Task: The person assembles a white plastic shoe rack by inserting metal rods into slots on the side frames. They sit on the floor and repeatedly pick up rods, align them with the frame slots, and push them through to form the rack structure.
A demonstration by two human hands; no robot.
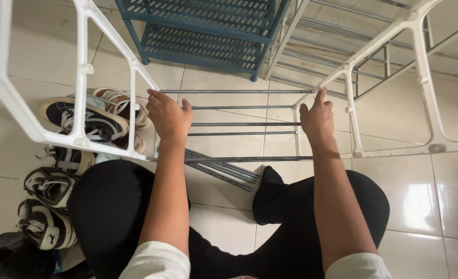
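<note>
Shoe rack (244, 124), white plastic side frames joined by grey metal rods, stands on tiled floor (436, 191) before seated person's knees. Rods run left-right; long axis crosswise to view. Left hand (168, 118) wrapped on left frame end, right hand (317, 120) on right frame end, hands well apart. Loose rods (224, 173) lie on floor beneath. Sneakers (84, 121) heaped at left. Blue rack (208, 31) behind, shelves bare; open tile at right.

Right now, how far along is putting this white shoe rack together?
Done: several grey rods already span the two white side frames. In hand: the left hand and right hand each rest on a frame where the rods meet it. Left: loose rods lie on the floor, and the shoes sit beside the rack.
</note>
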